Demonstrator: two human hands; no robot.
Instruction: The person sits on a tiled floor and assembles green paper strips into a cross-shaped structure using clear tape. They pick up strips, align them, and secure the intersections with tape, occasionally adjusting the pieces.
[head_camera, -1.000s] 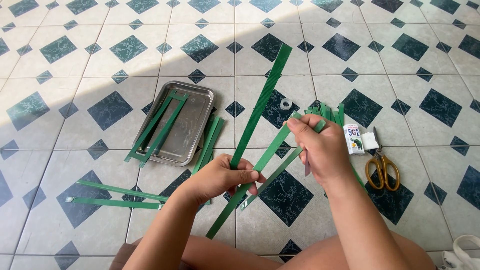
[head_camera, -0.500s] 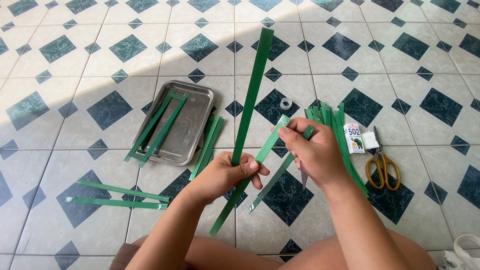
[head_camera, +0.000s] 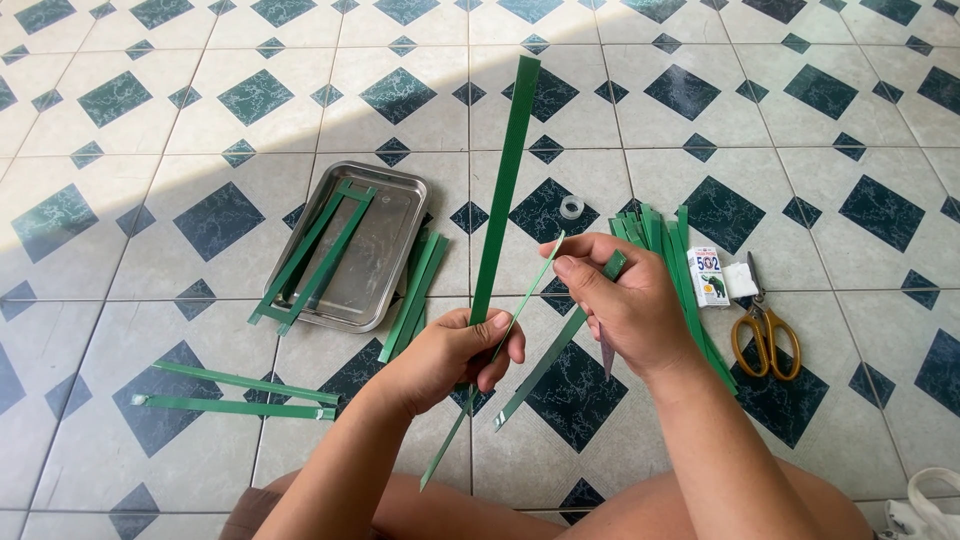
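- Long green strip (head_camera: 506, 180), standing nearly upright, lower end pinched in the left hand (head_camera: 455, 350), top end reaching far up over the tiled floor (head_camera: 150, 220).
- Thin green strip (head_camera: 520, 305), seen edge-on, running diagonally from the right hand's fingertips down through the left hand's grip and out below it.
- Short green strip (head_camera: 545, 365), tilted the same way, upper end clamped under the right hand (head_camera: 625, 310), lower end free between the two hands.
- Left hand closed around the strips, thumb pressed on top.
- Right hand closed too, thumb and forefinger pinching strip ends, just beside the left hand and slightly higher.
- Bundle of green strips (head_camera: 660, 230) lying on the floor behind the right hand, partly hidden by it.
- Small white glue box (head_camera: 708, 276) and yellow-handled scissors (head_camera: 765, 335) just right of the bundle.
- Small tape ring (head_camera: 571, 207) on the floor between the long strip and the bundle.
- Metal tray (head_camera: 385, 250) to the left, with a green strip frame (head_camera: 315, 255) lying across it and more strips (head_camera: 415, 295) along its right edge.
- Two loose strips (head_camera: 235, 395) on the floor at far left, well apart from the hands.
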